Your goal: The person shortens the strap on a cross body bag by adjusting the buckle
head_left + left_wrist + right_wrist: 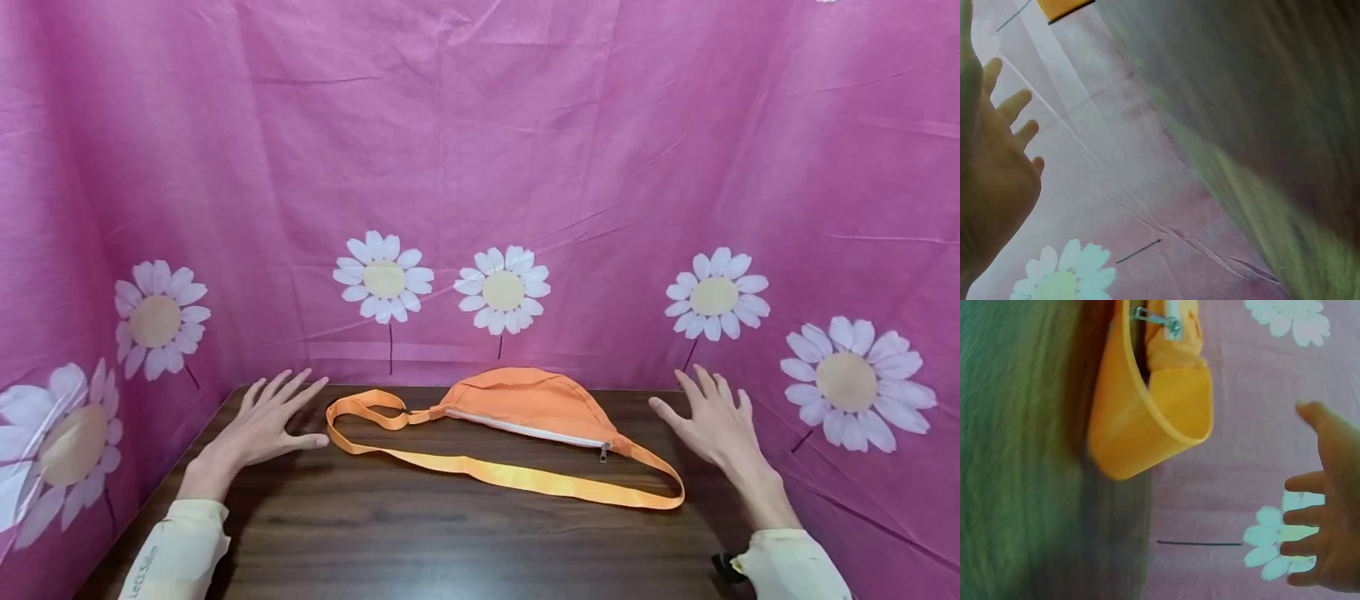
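Observation:
An orange waist bag (525,404) lies toward the back of the dark wooden table, its white zipper (525,427) facing the front and the metal zipper pull at the right end. Its lighter orange strap (517,475) loops out to the left and runs along the front of the bag. My left hand (270,421) is spread left of the strap's loop, thumb tip close to it. To the right of the bag my right hand (708,421) has its fingers spread and holds nothing. The right wrist view shows the strap's right bend (1141,425) and the zipper pull (1159,322).
A pink cloth (480,167) printed with white daisies hangs behind the table (360,533) and along both sides. Near the right sleeve (795,567) there is a small black object (726,568) at the wrist.

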`<action>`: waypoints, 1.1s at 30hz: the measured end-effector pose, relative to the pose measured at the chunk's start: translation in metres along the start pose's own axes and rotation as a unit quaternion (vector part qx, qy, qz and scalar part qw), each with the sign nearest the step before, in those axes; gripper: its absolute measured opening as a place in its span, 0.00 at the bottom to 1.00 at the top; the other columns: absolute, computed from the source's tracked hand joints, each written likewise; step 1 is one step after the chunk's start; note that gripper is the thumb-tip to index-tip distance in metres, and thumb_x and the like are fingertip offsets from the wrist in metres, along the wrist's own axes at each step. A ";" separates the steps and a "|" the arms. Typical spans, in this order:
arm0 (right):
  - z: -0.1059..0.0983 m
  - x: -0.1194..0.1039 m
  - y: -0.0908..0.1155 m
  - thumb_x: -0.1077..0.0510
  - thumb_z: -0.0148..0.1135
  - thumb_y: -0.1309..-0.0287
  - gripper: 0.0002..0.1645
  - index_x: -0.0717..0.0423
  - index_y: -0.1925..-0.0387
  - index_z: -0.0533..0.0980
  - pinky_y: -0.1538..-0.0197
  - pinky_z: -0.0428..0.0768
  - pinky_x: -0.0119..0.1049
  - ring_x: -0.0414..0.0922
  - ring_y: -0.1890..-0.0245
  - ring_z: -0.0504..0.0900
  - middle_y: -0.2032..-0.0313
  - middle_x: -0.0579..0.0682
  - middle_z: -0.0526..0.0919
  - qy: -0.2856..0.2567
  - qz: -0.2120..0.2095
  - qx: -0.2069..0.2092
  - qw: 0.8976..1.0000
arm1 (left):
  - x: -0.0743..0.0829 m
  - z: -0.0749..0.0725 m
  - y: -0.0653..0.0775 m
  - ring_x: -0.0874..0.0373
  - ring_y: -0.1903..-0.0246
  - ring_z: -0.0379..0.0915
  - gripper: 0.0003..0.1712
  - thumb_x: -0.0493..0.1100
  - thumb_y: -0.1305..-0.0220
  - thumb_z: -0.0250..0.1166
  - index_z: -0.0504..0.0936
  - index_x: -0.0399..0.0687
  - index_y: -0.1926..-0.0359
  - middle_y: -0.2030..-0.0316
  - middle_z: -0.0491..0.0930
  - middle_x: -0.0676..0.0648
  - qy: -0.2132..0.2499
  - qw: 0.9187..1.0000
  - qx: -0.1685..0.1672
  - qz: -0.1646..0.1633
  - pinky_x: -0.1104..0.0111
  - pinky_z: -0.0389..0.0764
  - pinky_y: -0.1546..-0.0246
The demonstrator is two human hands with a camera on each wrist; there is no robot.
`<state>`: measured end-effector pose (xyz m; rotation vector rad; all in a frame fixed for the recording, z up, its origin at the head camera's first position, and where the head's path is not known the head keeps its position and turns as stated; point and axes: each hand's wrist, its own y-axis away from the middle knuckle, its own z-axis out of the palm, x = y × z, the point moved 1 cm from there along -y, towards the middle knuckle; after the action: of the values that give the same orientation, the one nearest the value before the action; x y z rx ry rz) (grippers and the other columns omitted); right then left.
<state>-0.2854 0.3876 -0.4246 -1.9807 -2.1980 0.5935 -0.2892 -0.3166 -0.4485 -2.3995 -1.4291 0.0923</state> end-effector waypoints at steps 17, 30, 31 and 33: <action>-0.036 -0.052 0.000 0.46 0.64 0.31 0.22 0.60 0.49 0.83 0.49 0.73 0.64 0.63 0.56 0.83 0.55 0.60 0.86 -0.039 -0.096 0.045 0.994 | 0.056 0.015 -0.025 0.34 0.37 0.65 0.11 0.37 0.41 0.76 0.84 0.59 0.68 0.38 0.75 0.38 0.041 0.993 -0.056 0.093 0.31 0.57 0.42; -0.033 -0.097 0.011 0.38 0.62 0.31 0.24 0.50 0.46 0.83 0.53 0.79 0.58 0.53 0.54 0.84 0.52 0.49 0.87 -0.143 -0.106 -0.015 0.984 | 0.108 0.001 -0.034 0.66 0.64 0.76 0.04 0.44 0.25 0.62 0.84 0.59 0.56 0.64 0.82 0.63 0.241 0.961 -0.051 0.123 0.60 0.79 0.62; -0.031 -0.104 0.012 0.37 0.62 0.31 0.24 0.49 0.46 0.83 0.53 0.80 0.58 0.52 0.53 0.84 0.52 0.48 0.86 -0.159 -0.111 -0.024 0.981 | 0.115 -0.001 -0.035 0.65 0.63 0.77 0.05 0.45 0.24 0.61 0.84 0.59 0.54 0.63 0.82 0.63 0.262 0.956 -0.055 0.120 0.61 0.79 0.60; -0.028 -0.120 0.012 0.38 0.62 0.31 0.23 0.47 0.46 0.83 0.54 0.80 0.55 0.49 0.54 0.84 0.53 0.45 0.86 -0.193 -0.121 -0.041 0.973 | 0.129 -0.003 -0.037 0.64 0.60 0.78 0.07 0.46 0.23 0.60 0.83 0.59 0.51 0.60 0.83 0.62 0.294 0.946 -0.057 0.125 0.61 0.80 0.59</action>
<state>-0.2485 0.2768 -0.3829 -1.7061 -2.6770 0.9314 -0.2566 -0.1905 -0.4181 -2.3909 -0.8723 -0.6104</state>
